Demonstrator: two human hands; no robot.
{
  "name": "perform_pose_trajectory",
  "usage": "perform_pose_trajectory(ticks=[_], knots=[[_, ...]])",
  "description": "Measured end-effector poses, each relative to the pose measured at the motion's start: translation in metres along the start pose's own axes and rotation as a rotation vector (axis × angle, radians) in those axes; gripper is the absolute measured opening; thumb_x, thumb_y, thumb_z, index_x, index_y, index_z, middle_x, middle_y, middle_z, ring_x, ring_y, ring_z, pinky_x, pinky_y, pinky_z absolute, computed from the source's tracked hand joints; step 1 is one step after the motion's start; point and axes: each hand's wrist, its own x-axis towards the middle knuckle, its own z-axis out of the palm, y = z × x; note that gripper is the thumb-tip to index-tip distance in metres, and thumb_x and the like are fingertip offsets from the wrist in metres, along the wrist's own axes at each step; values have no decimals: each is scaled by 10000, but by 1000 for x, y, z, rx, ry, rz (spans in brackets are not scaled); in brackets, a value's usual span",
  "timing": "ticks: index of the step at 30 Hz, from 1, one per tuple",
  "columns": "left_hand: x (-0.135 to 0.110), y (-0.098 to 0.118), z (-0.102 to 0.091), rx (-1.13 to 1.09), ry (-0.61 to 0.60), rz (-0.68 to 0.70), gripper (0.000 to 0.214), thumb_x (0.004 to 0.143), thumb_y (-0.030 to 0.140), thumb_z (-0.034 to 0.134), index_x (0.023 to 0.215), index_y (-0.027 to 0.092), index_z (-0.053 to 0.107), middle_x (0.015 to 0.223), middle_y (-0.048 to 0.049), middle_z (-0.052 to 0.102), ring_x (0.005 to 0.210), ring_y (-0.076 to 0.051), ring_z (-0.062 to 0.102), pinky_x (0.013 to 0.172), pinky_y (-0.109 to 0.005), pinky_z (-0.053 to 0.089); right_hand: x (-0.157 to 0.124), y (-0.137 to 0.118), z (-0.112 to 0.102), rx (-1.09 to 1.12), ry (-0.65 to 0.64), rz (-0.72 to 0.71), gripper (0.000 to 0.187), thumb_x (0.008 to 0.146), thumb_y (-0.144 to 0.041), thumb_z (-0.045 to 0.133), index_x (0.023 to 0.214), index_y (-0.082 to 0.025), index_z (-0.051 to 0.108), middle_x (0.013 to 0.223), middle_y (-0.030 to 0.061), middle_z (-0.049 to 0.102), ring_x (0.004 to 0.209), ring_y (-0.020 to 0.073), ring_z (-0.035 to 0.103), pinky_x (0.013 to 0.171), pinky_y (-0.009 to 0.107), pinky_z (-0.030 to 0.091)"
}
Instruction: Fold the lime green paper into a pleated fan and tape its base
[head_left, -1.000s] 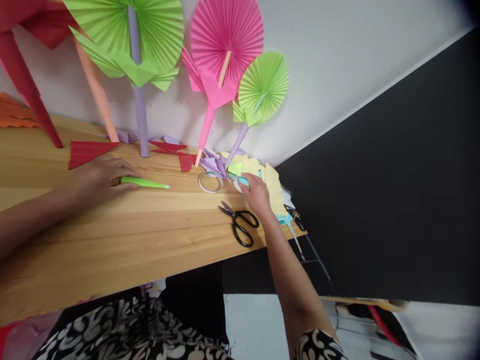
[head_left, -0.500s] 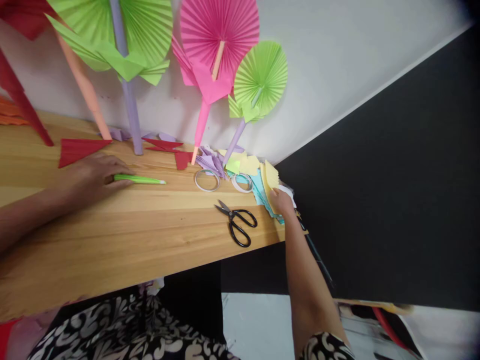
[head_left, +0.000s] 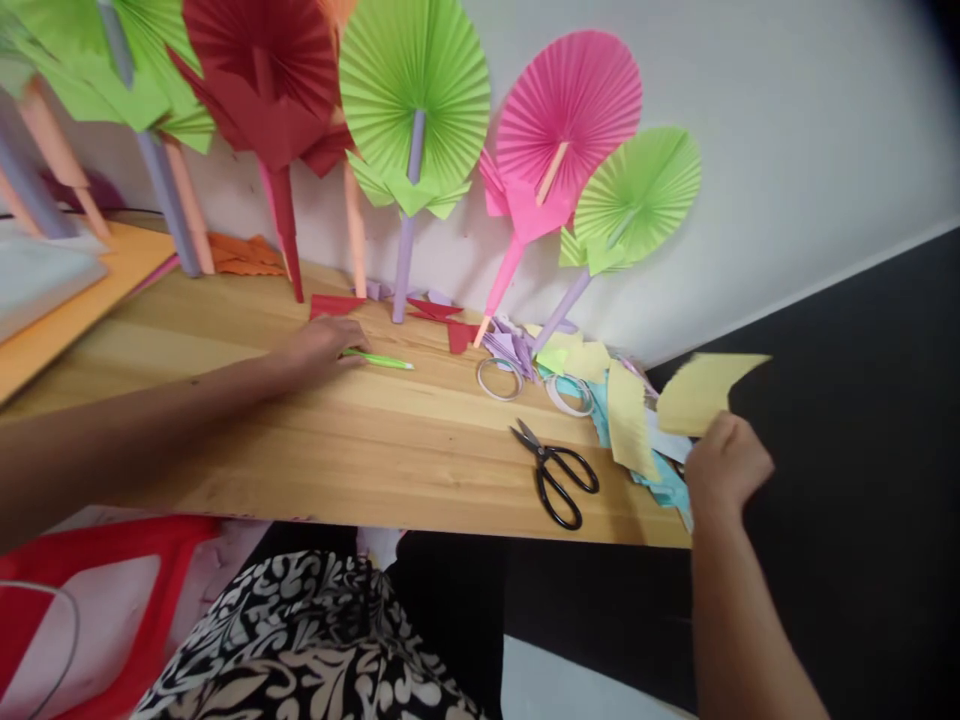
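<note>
My right hand (head_left: 726,462) is closed on a piece of yellow paper (head_left: 697,395), lifted at the table's right end. Below and left of it, another yellow paper strip (head_left: 630,420) lies over blue paper scraps (head_left: 666,488). My left hand (head_left: 328,345) rests on the table with its fingers closed round one end of a slim green pen-like stick (head_left: 386,360) with a white tip. Between my hands lie black-handled scissors (head_left: 559,475), blades parted, and two rolls of tape, one roll (head_left: 500,380) left of the other roll (head_left: 568,395).
Pleated paper fans lean along the wall, among them a pink fan (head_left: 570,95) and a green fan (head_left: 416,75). Red paper pieces (head_left: 461,337) and purple folded paper (head_left: 510,350) lie at their feet. A red stool (head_left: 142,640) stands below the table (head_left: 420,455).
My right hand has pulled a yellow paper up and right, off the pile of scraps. The view has swung left, showing more fans. My left hand stays at the green stick.
</note>
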Motion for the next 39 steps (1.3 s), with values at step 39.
perform_pose_trajectory(ticks=[39], knots=[[-47, -30, -15, 164, 15, -81, 380, 1007, 403, 379, 983, 134, 647, 951, -77, 670, 886, -208, 557, 826, -326, 414, -113, -85, -59, 567, 30, -1098, 272, 965, -165, 506, 1118, -220, 724, 1039, 64, 786, 994, 185, 733, 926, 307, 553]])
